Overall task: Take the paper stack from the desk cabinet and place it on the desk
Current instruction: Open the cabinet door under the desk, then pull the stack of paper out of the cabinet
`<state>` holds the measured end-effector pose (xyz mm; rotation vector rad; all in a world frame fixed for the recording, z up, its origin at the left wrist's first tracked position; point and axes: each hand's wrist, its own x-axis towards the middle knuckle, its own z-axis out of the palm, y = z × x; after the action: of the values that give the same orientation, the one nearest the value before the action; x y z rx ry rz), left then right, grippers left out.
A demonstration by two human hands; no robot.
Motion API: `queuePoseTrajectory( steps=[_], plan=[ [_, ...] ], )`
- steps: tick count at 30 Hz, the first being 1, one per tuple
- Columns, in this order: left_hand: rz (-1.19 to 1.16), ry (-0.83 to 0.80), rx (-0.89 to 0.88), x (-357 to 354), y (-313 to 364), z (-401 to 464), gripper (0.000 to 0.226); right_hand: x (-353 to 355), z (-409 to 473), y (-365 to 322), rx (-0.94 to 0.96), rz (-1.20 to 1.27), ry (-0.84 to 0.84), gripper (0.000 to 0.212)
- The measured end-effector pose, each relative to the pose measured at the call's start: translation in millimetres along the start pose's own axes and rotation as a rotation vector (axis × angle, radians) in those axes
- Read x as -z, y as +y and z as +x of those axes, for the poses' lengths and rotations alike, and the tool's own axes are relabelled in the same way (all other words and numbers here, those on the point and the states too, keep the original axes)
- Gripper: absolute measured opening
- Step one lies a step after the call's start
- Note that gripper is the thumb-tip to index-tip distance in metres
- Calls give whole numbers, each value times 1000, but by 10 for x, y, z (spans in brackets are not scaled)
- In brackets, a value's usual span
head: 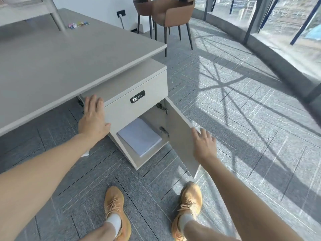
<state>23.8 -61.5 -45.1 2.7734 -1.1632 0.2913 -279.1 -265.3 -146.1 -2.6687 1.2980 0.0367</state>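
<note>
A white paper stack lies flat on the floor of the lower compartment of the pale desk cabinet, which stands under the grey desk. The cabinet door is swung wide open to the right. My left hand rests flat, fingers spread, on the cabinet's upper left front corner. My right hand is at the outer edge of the open door, fingers apart, holding nothing. Both hands are apart from the paper.
A black combination lock sits on the drawer front above the compartment. Small colourful items lie far back on the desk. Two brown chairs stand beyond the desk. My feet in orange shoes are on the grey carpet.
</note>
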Motion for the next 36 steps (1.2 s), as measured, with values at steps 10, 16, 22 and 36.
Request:
queuePoseTrajectory(
  steps=[10, 16, 22, 36],
  plan=[
    [-31, 41, 14, -33, 24, -4, 86, 51, 627, 435, -121, -88, -76, 93],
    [-44, 50, 71, 37, 157, -10, 80, 182, 712, 403, -149, -35, -165, 86],
    [-98, 184, -65, -242, 685, -418, 57, 165, 675, 103, 4, 37, -44, 50],
    [-689, -561, 559, -2815, 657, -186, 48, -1693, 1617, -1065, 3, 342, -427, 48]
  ],
)
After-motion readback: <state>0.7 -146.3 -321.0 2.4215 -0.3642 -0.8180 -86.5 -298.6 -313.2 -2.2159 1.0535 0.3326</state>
